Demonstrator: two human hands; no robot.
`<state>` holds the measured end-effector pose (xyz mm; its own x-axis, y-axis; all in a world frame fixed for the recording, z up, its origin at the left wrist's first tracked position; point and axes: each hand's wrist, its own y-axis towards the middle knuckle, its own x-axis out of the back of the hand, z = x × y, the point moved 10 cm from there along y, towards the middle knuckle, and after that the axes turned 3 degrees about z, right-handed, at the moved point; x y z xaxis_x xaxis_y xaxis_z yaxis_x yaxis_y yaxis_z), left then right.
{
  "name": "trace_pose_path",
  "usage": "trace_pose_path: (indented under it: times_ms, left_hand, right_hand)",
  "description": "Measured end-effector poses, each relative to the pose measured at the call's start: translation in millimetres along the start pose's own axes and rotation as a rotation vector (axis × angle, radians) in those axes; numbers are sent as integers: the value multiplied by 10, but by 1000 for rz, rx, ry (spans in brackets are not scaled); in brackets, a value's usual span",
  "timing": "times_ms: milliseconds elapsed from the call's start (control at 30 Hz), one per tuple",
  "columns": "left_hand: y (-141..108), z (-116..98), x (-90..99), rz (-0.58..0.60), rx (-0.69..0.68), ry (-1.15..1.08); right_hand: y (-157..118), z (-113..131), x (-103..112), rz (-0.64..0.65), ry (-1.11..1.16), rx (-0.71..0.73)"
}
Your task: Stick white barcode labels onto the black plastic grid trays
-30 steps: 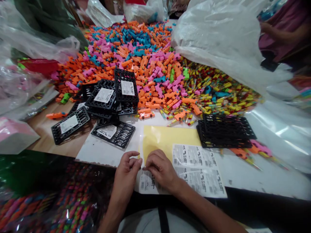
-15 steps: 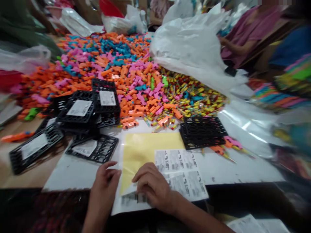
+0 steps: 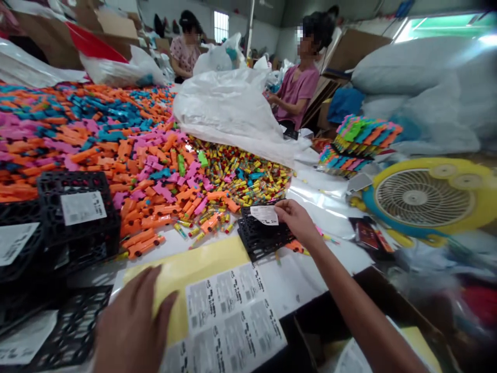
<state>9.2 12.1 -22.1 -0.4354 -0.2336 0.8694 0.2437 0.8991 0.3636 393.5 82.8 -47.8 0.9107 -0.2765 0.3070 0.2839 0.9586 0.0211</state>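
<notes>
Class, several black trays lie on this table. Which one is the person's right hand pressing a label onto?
The black tray right of the yellow label sheet, under the right hand. It lies apart from the labelled trays stacked at the left.

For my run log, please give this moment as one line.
left hand: flat on label sheet | right hand: pressing label onto black trays

No text legible anywhere. White label point(image 3: 264, 214) in the right hand point(image 3: 297, 220), held over the black tray stack point(image 3: 261, 239): print too small to read. Label sheet point(image 3: 229, 311) near centre, on yellow backing, beside the left hand point(image 3: 130, 326): rows of barcodes and dark lines, blurred. Labelled black trays point(image 3: 79, 207) at left: white stickers with faint unreadable print. Dark packet point(image 3: 365, 234) at right: markings indistinct.
</notes>
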Motion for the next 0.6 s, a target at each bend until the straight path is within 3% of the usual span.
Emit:
trace_pose_path:
  times_ms: [67, 133, 200, 267, 400, 500, 600]
  left_hand:
    - [361, -666, -184, -16, -195, -38]
    - [674, -1240, -504, 53, -343, -72]
    - [928, -1653, -861, 150, -429, -107]
    - [1095, -1919, -1181, 249, -487, -144]
    - [1182, -2027, -1577, 369, -490, -141]
    - [1075, -1946, -1655, 352, -494, -102]
    - [920, -1883, -1677, 306, -534, -102]
  right_hand:
    - [155, -60, 59, 32, -90, -14]
    - [253, -99, 81, 52, -129, -13]
    - [314, -126, 83, 69, -171, -8]
    - [349, -145, 88, 75, -212, 4]
    - [336, -178, 111, 43, -279, 27]
    - [253, -175, 96, -21, -403, 60]
    - [145, -84, 131, -191, -690, 113]
